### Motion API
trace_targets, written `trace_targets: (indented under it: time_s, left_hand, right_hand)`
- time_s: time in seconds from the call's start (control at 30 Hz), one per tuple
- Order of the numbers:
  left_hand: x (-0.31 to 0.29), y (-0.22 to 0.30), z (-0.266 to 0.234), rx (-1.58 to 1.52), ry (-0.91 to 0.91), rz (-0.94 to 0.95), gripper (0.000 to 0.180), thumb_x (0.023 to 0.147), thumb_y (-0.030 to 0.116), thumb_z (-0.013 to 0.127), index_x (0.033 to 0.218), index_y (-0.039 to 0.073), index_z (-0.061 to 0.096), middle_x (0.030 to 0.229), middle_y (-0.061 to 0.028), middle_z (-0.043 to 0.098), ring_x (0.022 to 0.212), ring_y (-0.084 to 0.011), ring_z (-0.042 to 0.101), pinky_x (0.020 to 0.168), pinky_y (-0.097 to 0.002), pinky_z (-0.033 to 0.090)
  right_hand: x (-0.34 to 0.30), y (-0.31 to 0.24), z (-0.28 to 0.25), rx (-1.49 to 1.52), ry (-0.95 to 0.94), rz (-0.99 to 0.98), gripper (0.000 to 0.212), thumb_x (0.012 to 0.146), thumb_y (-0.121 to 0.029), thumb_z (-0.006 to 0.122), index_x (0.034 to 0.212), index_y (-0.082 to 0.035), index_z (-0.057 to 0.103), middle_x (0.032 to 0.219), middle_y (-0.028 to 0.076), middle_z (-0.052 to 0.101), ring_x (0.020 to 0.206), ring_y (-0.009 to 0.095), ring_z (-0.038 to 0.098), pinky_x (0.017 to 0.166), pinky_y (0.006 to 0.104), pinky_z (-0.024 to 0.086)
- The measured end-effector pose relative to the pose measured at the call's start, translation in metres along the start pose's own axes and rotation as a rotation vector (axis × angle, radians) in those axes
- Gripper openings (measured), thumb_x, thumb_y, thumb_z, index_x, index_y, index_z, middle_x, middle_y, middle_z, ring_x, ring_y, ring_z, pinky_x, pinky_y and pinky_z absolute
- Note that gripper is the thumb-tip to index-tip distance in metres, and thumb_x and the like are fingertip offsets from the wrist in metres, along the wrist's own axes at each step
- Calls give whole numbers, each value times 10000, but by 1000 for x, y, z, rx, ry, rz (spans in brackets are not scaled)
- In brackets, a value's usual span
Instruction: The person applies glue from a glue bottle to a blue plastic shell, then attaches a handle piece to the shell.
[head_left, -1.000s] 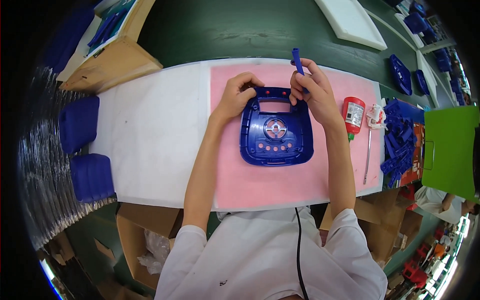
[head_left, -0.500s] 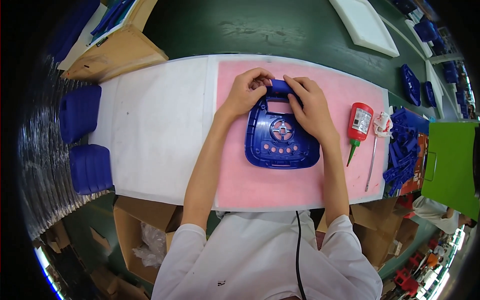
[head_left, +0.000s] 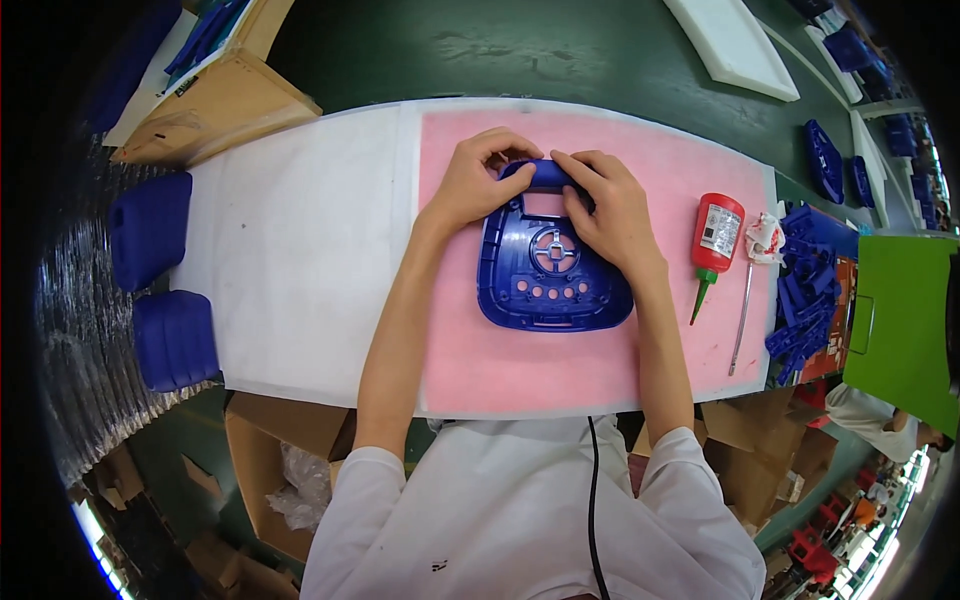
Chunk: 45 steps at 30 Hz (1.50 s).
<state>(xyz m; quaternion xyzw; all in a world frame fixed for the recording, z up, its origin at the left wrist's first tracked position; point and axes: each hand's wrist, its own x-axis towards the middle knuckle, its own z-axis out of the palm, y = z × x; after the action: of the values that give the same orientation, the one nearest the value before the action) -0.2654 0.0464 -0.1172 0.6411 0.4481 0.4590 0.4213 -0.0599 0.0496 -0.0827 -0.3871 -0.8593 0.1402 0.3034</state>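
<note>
A wooden box at the far left of the desk holds blue sheets, cut off by the edge. The blue plastic cover lies on the pink mat, with round holes and a handle on top. The left hand and right hand both grip that handle, hiding most of it.

My hands crowd the top of the blue panel. To my left the white sheet lies open as far as two blue housings at the edge. To my right a red glue bottle, a thin rod and heaped blue parts block the way.
</note>
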Motion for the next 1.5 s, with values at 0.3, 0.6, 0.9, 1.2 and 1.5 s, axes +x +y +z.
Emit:
trace_targets:
  time_s: [0.3,0.6,0.9,1.2,1.5]
  left_hand:
    - [0,0,0,-4,13,12,190,797,46,642,983,12,658,916,-25,623,844,-111,560,747,-239,453]
    - [-1,-4,0,-41,9,-16,151,780,23,649,930,10,637,893,-16,606,838,-101,549,753,-240,450]
    - [0,-5,2,-72,26,-29,137,761,40,660,894,19,637,867,-15,611,792,-97,545,722,-241,446]
    - [2,-9,4,-103,55,-1,132,757,71,677,882,32,658,824,-10,627,747,-91,539,675,-235,437]
    - [0,-6,4,-106,57,27,125,767,61,700,883,29,668,838,-6,620,771,-93,556,666,-229,437]
  right_hand:
    - [-2,1,1,19,-2,2,355,807,-82,620,1161,-70,636,1004,106,630,922,289,605,788,394,502]
    - [0,-2,1,33,-36,23,372,788,-62,613,1160,-70,638,1030,111,635,947,294,608,801,394,509]
    - [-1,2,4,-20,48,-56,377,767,-34,601,1143,-43,632,1113,141,636,1037,308,601,874,406,501]
    - [-2,2,-2,44,-15,-17,356,801,-43,596,1157,-42,618,1158,144,620,1073,323,587,908,400,483]
    - [-3,2,0,-3,-1,-16,370,789,-28,571,1156,-33,611,1151,163,614,1076,333,584,906,407,485]
